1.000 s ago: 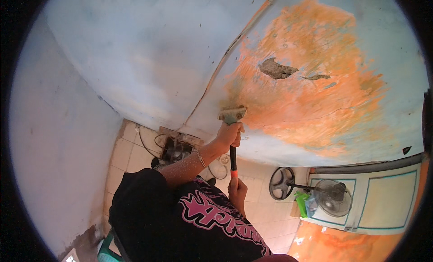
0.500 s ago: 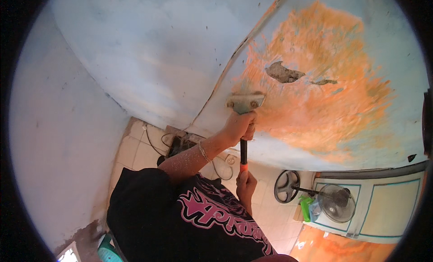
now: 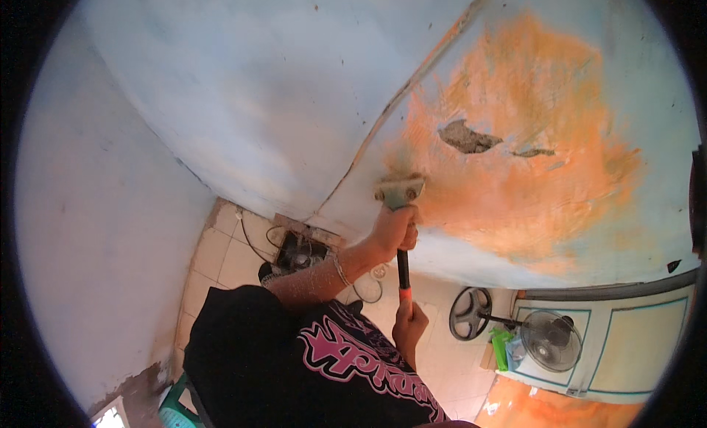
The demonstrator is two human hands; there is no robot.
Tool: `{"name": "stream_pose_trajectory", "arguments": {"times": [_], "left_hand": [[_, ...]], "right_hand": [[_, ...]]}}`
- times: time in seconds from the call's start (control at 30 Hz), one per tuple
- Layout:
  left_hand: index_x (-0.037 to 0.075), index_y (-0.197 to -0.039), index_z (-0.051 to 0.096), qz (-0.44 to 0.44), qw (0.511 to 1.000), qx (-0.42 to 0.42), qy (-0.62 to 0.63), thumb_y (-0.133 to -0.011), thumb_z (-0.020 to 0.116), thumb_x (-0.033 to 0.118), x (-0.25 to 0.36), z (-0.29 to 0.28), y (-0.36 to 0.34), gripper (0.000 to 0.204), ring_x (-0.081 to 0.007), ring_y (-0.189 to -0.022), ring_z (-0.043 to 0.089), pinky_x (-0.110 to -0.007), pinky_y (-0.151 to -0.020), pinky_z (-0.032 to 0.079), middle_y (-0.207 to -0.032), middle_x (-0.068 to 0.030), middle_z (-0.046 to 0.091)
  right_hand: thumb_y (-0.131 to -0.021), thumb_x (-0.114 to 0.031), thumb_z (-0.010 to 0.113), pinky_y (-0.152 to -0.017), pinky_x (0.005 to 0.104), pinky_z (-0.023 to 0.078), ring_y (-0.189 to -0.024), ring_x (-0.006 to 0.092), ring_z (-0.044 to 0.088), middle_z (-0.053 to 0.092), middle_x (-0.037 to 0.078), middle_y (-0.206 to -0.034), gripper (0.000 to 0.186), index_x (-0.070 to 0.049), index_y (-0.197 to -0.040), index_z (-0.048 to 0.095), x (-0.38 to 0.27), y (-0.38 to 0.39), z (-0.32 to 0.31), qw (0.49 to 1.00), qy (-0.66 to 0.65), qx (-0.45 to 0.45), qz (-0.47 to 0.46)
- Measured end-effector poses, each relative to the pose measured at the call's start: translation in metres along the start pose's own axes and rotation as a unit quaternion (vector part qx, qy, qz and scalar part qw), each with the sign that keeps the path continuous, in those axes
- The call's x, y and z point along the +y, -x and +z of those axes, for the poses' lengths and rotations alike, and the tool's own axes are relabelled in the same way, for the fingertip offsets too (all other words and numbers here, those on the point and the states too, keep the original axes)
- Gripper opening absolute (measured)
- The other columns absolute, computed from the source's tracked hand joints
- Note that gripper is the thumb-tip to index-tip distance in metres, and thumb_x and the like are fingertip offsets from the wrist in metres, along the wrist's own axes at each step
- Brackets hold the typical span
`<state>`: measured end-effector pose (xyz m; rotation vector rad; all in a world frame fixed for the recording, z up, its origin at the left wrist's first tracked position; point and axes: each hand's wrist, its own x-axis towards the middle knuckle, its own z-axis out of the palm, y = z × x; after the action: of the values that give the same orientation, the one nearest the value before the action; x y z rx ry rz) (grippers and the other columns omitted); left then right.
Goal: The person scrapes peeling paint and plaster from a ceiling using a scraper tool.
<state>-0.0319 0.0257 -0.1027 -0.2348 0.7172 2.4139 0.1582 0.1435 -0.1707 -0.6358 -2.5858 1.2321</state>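
A long-handled scraper [image 3: 403, 269] with a wide metal head and a black and orange handle is held up to the pale blue wall [image 3: 287, 82]. Its head [image 3: 400, 190] lies at the lower left edge of a large orange patch [image 3: 515, 200] where the blue paint is worn off. My left hand [image 3: 394, 229], a bracelet at its wrist, is closed round the handle just below the head. Lower down, my right hand [image 3: 409, 326] grips the orange end. Pale dust speckles my left forearm [image 3: 305, 282].
A grey hole [image 3: 469, 137] and a long crack [image 3: 390, 108] mark the wall. On the tiled floor [image 3: 202, 281] stand a dark device with cables [image 3: 300, 253] and a fan [image 3: 551, 341] with a round base. A cabinet [image 3: 641, 340] is at right, a green plastic item [image 3: 177, 406] lower left.
The whole view has shifted, so the wall and floor sit lower in it. Against the wall, the scraper head is slightly lower and further left. Both hands keep their grip.
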Motion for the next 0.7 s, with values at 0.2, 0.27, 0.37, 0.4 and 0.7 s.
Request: {"name": "stream_pose_trajectory", "arguments": {"times": [0.2, 0.27, 0.37, 0.4, 0.7], "left_hand": [[0.018, -0.059, 0.032, -0.002, 1.0, -0.018, -0.023, -0.085, 0.048, 0.014, 0.004, 0.009, 0.002, 0.031, -0.0085, -0.032, 0.022, -0.026, -0.033, 0.017, -0.044, 0.006, 0.024], [0.017, -0.06, 0.032, 0.03, 0.997, -0.066, -0.001, -0.085, 0.049, 0.013, 0.028, 0.016, 0.007, 0.03, -0.0082, -0.032, 0.022, -0.026, -0.033, 0.017, -0.045, 0.006, 0.025], [0.017, -0.06, 0.032, 0.048, 0.994, -0.099, 0.022, -0.086, 0.049, 0.012, 0.03, 0.013, 0.007, 0.031, -0.0076, -0.032, 0.023, -0.026, -0.033, 0.018, -0.045, 0.0061, 0.026], [0.017, -0.059, 0.032, 0.035, 0.995, -0.09, 0.021, -0.087, 0.048, 0.013, 0.027, 0.011, 0.005, 0.032, -0.0075, -0.033, 0.023, -0.026, -0.033, 0.018, -0.045, 0.0062, 0.026], [0.014, -0.059, 0.031, 0.036, 0.995, -0.062, 0.064, -0.086, 0.045, 0.007, 0.026, 0.003, 0.0, 0.031, -0.0068, -0.031, 0.02, -0.026, -0.033, 0.016, -0.042, 0.0055, 0.023]], "right_hand": [[-0.087, -0.032, 0.058, -0.042, 0.0333, 0.03, -0.046, 0.0124, 0.035, 0.038, 0.008, -0.048, 0.041, 0.002, -0.066, 0.052, -0.009, 0.002, 0.002, 1.0, 0.001, 0.025, 0.005], [-0.087, -0.032, 0.058, -0.042, 0.0331, 0.03, -0.046, 0.0125, 0.035, 0.038, 0.009, -0.048, 0.041, 0.002, -0.066, 0.052, -0.022, -0.015, 0.003, 0.999, -0.002, 0.027, -0.032], [-0.087, -0.033, 0.059, -0.043, 0.0335, 0.03, -0.048, 0.0115, 0.034, 0.037, 0.011, -0.048, 0.041, 0.002, -0.067, 0.051, -0.028, -0.026, -0.001, 0.998, -0.015, -0.017, -0.052], [-0.087, -0.033, 0.059, -0.043, 0.0335, 0.03, -0.048, 0.0115, 0.034, 0.037, 0.011, -0.048, 0.041, 0.002, -0.067, 0.051, -0.017, -0.022, 0.003, 0.998, -0.015, -0.017, -0.053], [-0.083, -0.029, 0.063, -0.042, 0.0336, 0.03, -0.045, 0.0124, 0.035, 0.038, 0.009, -0.047, 0.036, 0.001, -0.065, 0.054, -0.03, -0.027, 0.0, 0.998, 0.041, 0.032, -0.039]]}}
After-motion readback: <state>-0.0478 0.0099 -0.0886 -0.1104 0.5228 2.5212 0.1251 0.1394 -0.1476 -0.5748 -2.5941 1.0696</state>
